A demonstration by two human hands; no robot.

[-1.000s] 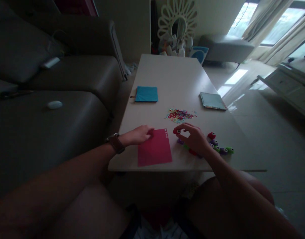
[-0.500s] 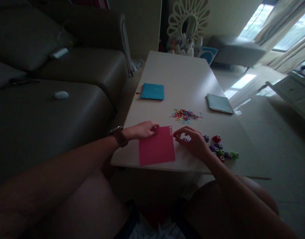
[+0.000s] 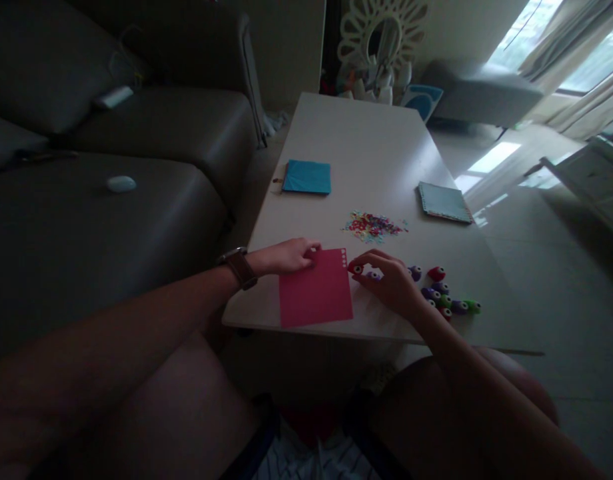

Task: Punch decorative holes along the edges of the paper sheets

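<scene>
A pink sheet of paper (image 3: pixel 315 293) lies at the near edge of the white table, with several punched holes down its upper right edge. My left hand (image 3: pixel 292 256) is closed on the sheet's top left part, thumb over it. Between thumb and fingers of my right hand (image 3: pixel 389 280) is a small red paper punch (image 3: pixel 356 269), right at the sheet's holed edge. A light purple punch (image 3: pixel 372 275) shows just behind those fingers. More small punches in red, purple and green (image 3: pixel 445 301) are grouped to the right of my right hand.
Beyond the sheet is a pile of colourful paper bits (image 3: pixel 372 227). A blue pad (image 3: pixel 307 177) lies at the left edge of the white table (image 3: pixel 359 130), and a pale spiral notebook (image 3: pixel 444 201) at the right edge. A dark sofa (image 3: pixel 151 200) stands to the left.
The view has shifted slightly. Both hands keep their hold, and the red punch stays at the sheet's right edge with barely any visible movement.
</scene>
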